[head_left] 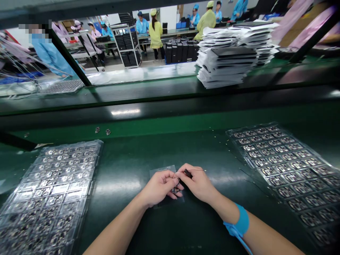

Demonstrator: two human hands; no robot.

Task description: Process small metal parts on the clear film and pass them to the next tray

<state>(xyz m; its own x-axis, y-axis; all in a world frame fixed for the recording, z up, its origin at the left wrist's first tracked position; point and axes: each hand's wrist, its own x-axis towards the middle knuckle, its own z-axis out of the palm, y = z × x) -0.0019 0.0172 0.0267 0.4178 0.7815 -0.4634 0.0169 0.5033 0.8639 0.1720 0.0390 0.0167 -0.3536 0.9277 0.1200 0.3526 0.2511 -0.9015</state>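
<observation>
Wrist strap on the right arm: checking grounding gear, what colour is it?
Light blue wrist strap, plain, seen in the head view.

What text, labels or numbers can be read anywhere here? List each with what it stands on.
None can be read.
Left tray and right tray: any marks on the small parts are too small.
White stack: no print shows.
Part in the hands, left and right: too small.

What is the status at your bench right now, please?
Left hand and right hand pinch a small dark component together. Thin wire runs from the right fingertips. Part trays flank both sides, apart from the hands.
</observation>
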